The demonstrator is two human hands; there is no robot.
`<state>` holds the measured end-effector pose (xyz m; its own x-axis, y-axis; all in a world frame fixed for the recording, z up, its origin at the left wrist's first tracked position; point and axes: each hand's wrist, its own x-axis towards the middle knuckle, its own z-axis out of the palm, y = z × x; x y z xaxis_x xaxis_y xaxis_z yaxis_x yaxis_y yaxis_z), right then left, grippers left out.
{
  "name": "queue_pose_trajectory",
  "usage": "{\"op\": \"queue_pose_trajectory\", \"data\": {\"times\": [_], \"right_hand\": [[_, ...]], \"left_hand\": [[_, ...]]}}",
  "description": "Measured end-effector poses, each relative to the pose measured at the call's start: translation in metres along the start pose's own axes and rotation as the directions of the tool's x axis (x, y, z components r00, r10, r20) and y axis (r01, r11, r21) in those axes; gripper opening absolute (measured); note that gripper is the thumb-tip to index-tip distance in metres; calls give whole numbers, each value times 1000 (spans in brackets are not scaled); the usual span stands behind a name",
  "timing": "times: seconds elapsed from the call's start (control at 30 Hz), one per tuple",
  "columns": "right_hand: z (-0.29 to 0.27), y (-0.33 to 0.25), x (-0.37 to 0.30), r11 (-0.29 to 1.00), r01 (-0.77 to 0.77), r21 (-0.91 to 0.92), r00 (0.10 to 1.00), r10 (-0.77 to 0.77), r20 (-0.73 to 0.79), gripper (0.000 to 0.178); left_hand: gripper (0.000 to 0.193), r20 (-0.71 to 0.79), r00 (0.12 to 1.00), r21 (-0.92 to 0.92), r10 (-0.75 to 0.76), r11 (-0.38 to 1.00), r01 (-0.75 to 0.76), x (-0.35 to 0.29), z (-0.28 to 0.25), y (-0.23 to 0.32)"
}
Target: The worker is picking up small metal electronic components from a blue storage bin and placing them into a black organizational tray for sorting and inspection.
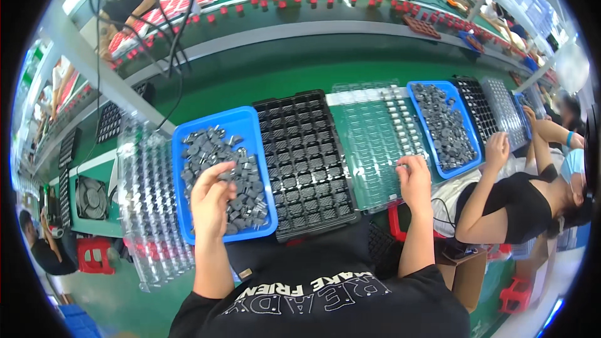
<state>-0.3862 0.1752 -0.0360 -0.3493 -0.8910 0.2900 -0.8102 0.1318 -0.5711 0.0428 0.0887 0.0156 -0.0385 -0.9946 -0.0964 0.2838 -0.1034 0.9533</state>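
Our left hand (211, 197) reaches into the blue bin (241, 119) on the near left, fingers curled down among the small grey parts (241, 178); we cannot tell whether a part is already pinched. Our right hand (413, 178) rests on the near right edge of the clear blister tray (369, 144), fingers bent around what looks like one small part, too small to be sure.

Between the hands lies the black compartment tray (303, 153), its near edge overhanging the table (250, 75). We judge that a nudge from either forearm could tip it, or shove the bin, which sits just beside it. A loosely held part could also drop into a wrong pocket.

Room is tight on the right: a co-worker's hand (499, 150) works at a second blue bin (444, 122) just beside our clear tray. On the left, a stack of clear trays (147, 200) crowds the bin. The far side is open green table.
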Motion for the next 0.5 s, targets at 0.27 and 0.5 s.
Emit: {"op": "queue_pose_trajectory", "data": {"times": [0.27,0.5], "right_hand": [[40,-152,-10,504,117,856,972,-234,5,9],[48,-205,-6,400,141,906,938,-347,7,22]], "left_hand": [[45,407,892,-78,-196,966,248,12,51,5],[29,371,923,-96,-99,985,144,-5,65,16]]}}
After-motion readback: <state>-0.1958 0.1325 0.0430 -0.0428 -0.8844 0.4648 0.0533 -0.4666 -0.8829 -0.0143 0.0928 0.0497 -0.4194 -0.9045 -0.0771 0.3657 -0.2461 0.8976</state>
